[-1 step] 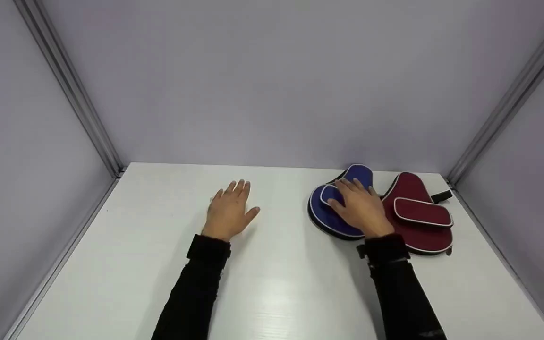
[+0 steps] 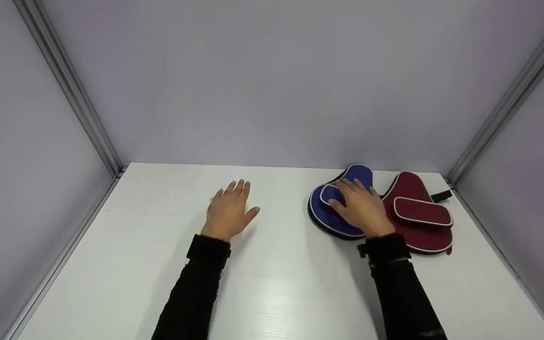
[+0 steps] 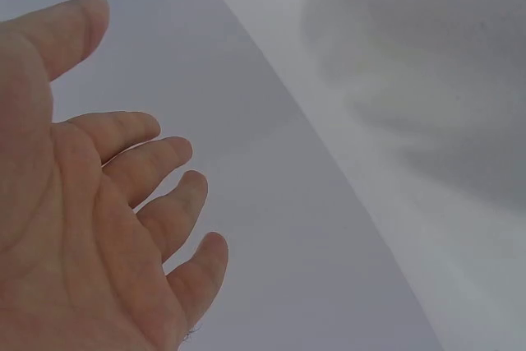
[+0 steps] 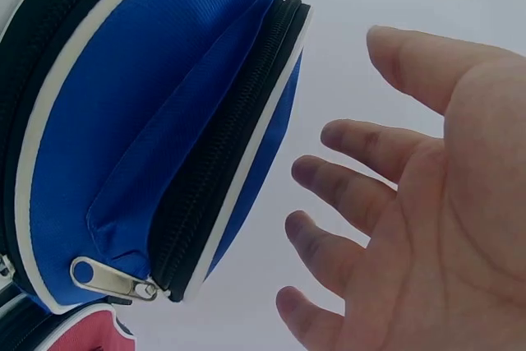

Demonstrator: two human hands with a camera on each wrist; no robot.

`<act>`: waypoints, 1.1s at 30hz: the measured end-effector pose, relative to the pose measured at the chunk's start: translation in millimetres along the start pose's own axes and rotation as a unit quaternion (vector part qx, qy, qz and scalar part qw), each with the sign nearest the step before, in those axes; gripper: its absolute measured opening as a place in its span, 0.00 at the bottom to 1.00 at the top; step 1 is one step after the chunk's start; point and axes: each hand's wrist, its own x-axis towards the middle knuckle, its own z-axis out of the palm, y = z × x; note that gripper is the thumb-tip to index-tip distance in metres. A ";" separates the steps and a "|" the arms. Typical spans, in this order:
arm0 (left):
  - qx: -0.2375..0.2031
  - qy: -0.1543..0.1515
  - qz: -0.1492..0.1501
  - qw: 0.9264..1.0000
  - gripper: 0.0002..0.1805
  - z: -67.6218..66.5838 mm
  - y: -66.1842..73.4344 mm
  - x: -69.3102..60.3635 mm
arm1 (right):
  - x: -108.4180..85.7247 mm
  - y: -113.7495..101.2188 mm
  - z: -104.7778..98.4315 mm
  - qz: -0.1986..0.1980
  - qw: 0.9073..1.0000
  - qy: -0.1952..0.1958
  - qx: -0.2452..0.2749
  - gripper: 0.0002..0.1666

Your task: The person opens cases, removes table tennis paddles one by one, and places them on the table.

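Observation:
A blue paddle-shaped case (image 2: pixel 333 219) with white piping lies on the white table at the right. Over it hovers my right hand (image 2: pixel 359 208), fingers relaxed and holding nothing; the right wrist view shows a gap between this hand (image 4: pixel 394 211) and the blue case (image 4: pixel 123 113), whose pocket zipper and metal pull (image 4: pixel 107 277) face it. Right of it lies a red case (image 2: pixel 423 236) of like shape, with a front pocket (image 2: pixel 423 211). My left hand (image 2: pixel 228 210) is raised above the table at centre-left, fingers spread; the left wrist view shows its palm (image 3: pixel 90 219) with nothing in it.
The white table (image 2: pixel 272 274) has a grey wall (image 2: pixel 272 85) behind it and side walls with metal frame strips at both corners. A black strap (image 2: pixel 441 196) sticks out behind the red case at the right.

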 end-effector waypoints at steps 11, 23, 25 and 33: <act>-0.001 0.013 0.006 1.000 0.44 -1.1 1.4 2.3 | 3.5 16.3 4.1 0.033 0.998 -0.057 0.000 0.52; -0.012 0.012 0.036 0.999 0.44 -4.8 10.9 2.8 | 9.5 12.4 15.6 -0.012 0.993 -0.085 0.079 0.44; -0.010 0.015 0.039 0.999 0.44 -4.4 12.2 3.6 | 10.9 8.9 17.0 -0.022 0.993 -0.086 0.083 0.44; -0.002 0.016 0.057 0.998 0.44 -2.4 18.8 8.5 | 17.4 -7.0 23.9 -0.074 0.990 -0.081 0.088 0.42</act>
